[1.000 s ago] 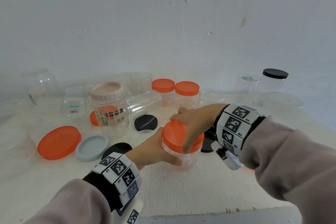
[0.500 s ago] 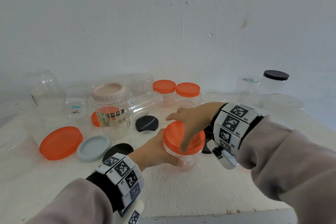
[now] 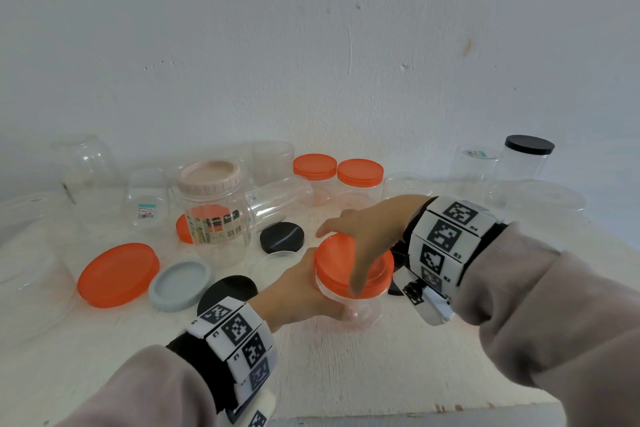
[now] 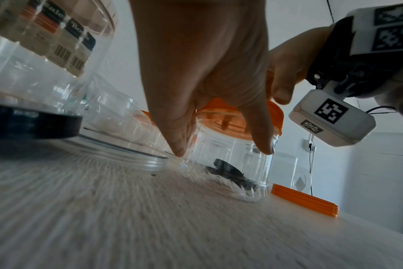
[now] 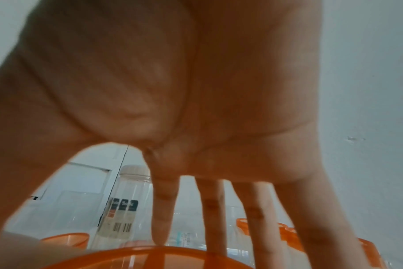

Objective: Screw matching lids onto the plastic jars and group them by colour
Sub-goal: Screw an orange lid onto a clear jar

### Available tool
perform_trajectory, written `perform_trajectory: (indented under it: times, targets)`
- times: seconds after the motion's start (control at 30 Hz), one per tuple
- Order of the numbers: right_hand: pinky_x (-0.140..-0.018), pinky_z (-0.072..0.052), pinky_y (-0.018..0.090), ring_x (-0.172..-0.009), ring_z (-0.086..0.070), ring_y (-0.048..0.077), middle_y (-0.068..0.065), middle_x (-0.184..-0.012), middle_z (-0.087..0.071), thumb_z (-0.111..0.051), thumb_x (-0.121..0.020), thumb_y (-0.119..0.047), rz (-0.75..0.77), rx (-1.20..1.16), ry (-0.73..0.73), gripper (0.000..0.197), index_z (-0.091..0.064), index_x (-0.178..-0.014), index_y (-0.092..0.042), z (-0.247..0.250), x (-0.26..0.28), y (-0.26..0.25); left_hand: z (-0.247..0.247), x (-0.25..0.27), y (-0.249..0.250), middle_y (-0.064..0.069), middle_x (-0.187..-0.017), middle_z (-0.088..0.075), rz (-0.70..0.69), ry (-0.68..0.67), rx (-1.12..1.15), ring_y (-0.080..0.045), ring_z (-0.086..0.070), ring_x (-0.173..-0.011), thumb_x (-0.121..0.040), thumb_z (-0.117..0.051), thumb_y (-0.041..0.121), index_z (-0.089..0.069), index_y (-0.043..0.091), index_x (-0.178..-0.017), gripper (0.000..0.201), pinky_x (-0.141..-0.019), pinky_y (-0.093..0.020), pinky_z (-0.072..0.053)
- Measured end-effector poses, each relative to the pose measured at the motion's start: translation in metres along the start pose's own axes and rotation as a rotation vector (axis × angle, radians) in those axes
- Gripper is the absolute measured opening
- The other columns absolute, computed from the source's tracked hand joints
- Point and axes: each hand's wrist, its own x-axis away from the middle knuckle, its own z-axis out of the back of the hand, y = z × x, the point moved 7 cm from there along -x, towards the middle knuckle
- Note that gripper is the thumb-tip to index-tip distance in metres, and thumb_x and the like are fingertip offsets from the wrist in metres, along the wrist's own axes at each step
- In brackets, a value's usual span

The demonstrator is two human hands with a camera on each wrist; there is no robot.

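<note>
**Orange-lidded jar held between both hands at the near centre**

The left hand (image 3: 298,291) wraps its thumb and fingers round the clear body of a small jar (image 3: 356,305) standing on the white table (image 3: 346,374) at near centre. The right hand (image 3: 370,236) arches over the jar's orange lid (image 3: 349,265), thumb down the near rim and fingers spread and extended across the far edge; whether they squeeze the lid cannot be told.

Two more orange-lidded jars (image 3: 337,177) stand side by side at the far centre. One loose large orange lid (image 3: 117,274) lies at the near left, with a grey lid (image 3: 180,284) just to its right. Three black lids lie loose: one (image 3: 282,237) beyond the held jar, one (image 3: 227,291) by the left wrist, one partly hidden behind the right wrist. A black-lidded jar (image 3: 526,159) stands at the far right. Several clear lidless jars crowd the far left; their number is hard to tell.

A tall jar with a pale pink lid (image 3: 214,211) stands left of centre; its label shows "Bottle", a barcode, and a first word that looks like "Sealed". A small jar (image 3: 147,198) to its left bears a price sticker, unreadable.
</note>
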Motion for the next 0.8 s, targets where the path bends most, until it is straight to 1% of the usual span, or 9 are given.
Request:
perform_trajectory:
  times: [0.13,0.2,0.27,0.37,0.43,0.5,0.57,0.67,0.8]
  targets:
    - [-0.079,-0.039,0.036,-0.092,-0.048,0.015,-0.009,-0.139,-0.035,-0.074,-0.064,-0.068,0.003,-0.010,0.032,0.096,-0.021,-0.143,-0.049,-0.0011,-0.0013,0.0019,0.0004,-0.0011,-0.0020,0.010,-0.137,-0.046,-0.008,0.008,-0.006,-0.012,-0.046,-0.124,-0.064,-0.090,0.024,-0.021,0.027,-0.147,0.108,-0.105,-0.033,-0.042]
    - [-0.068,-0.038,0.032,-0.066,-0.045,0.007,-0.005,-0.135,-0.040,-0.064,-0.065,-0.078,-0.032,0.016,0.080,0.095,-0.023,-0.144,-0.042,-0.0019,-0.0018,0.0031,0.0003,-0.0017,-0.0030,0.016,-0.130,-0.048,-0.015,0.009,-0.005,-0.004,-0.049,-0.117,-0.064,-0.090,0.025,-0.024,0.030,-0.144,0.104,-0.094,-0.021,-0.043]
    - [-0.056,-0.035,0.028,-0.057,-0.043,0.005,-0.002,-0.122,-0.046,-0.056,-0.066,-0.084,-0.059,0.024,0.123,0.098,-0.026,-0.144,-0.034,-0.0025,-0.0024,0.0034,0.0004,-0.0022,-0.0033,0.024,-0.119,-0.048,-0.020,0.007,0.009,0.006,-0.050,-0.105,-0.065,-0.090,0.023,-0.026,0.036,-0.137,0.097,-0.076,-0.007,-0.040]
    - [-0.063,-0.042,0.029,-0.073,-0.054,0.013,-0.003,-0.119,-0.045,-0.056,-0.064,-0.086,-0.063,0.023,0.128,0.103,-0.024,-0.146,-0.032,-0.0029,-0.0013,0.0040,0.0003,-0.0034,-0.0052,0.025,-0.117,-0.048,-0.016,0.005,0.008,0.008,-0.049,-0.101,-0.066,-0.089,0.024,-0.025,0.039,-0.133,0.094,-0.070,-0.005,-0.039]
    - [-0.088,-0.044,0.039,-0.112,-0.051,0.024,-0.004,-0.140,-0.037,-0.067,-0.062,-0.078,-0.024,0.006,0.096,0.105,-0.017,-0.148,-0.042,-0.0035,-0.0014,0.0030,0.0005,-0.0035,-0.0061,0.018,-0.127,-0.046,-0.002,0.011,0.003,0.000,-0.049,-0.110,-0.065,-0.090,0.026,-0.023,0.033,-0.141,0.101,-0.084,-0.013,-0.041]
    - [-0.094,-0.040,0.042,-0.128,-0.040,0.026,-0.009,-0.144,-0.031,-0.076,-0.064,-0.065,0.028,-0.030,0.061,0.102,-0.016,-0.144,-0.051,-0.0038,0.0000,-0.0001,0.0002,-0.0033,-0.0065,0.012,-0.135,-0.044,0.007,0.012,-0.006,-0.008,-0.046,-0.121,-0.065,-0.090,0.026,-0.020,0.029,-0.146,0.108,-0.099,-0.025,-0.041]
    - [-0.091,-0.041,0.041,-0.128,-0.039,0.025,-0.012,-0.141,-0.032,-0.079,-0.065,-0.059,0.056,-0.040,0.054,0.096,-0.021,-0.141,-0.054,-0.0034,-0.0001,-0.0015,0.0001,-0.0029,-0.0063,0.011,-0.137,-0.044,0.005,0.012,-0.010,-0.010,-0.044,-0.123,-0.064,-0.090,0.026,-0.019,0.029,-0.147,0.109,-0.100,-0.026,-0.039]
    - [-0.089,-0.041,0.040,-0.122,-0.041,0.023,-0.011,-0.140,-0.033,-0.075,-0.066,-0.063,0.050,-0.039,0.077,0.092,-0.023,-0.142,-0.051,-0.0043,-0.0033,0.0011,0.0002,-0.0034,-0.0061,0.014,-0.133,-0.045,-0.004,0.014,-0.008,-0.003,-0.045,-0.115,-0.064,-0.090,0.026,-0.021,0.030,-0.145,0.106,-0.085,-0.014,-0.038]
    - [-0.074,-0.042,0.034,-0.081,-0.049,0.017,-0.004,-0.140,-0.038,-0.058,-0.066,-0.083,-0.023,-0.021,0.138,0.096,-0.025,-0.145,-0.038,-0.0061,-0.0036,0.0032,0.0003,-0.0045,-0.0069,0.016,-0.127,-0.047,0.001,0.016,-0.004,-0.003,-0.047,-0.110,-0.064,-0.090,0.026,-0.022,0.030,-0.144,0.105,-0.079,-0.013,-0.038]
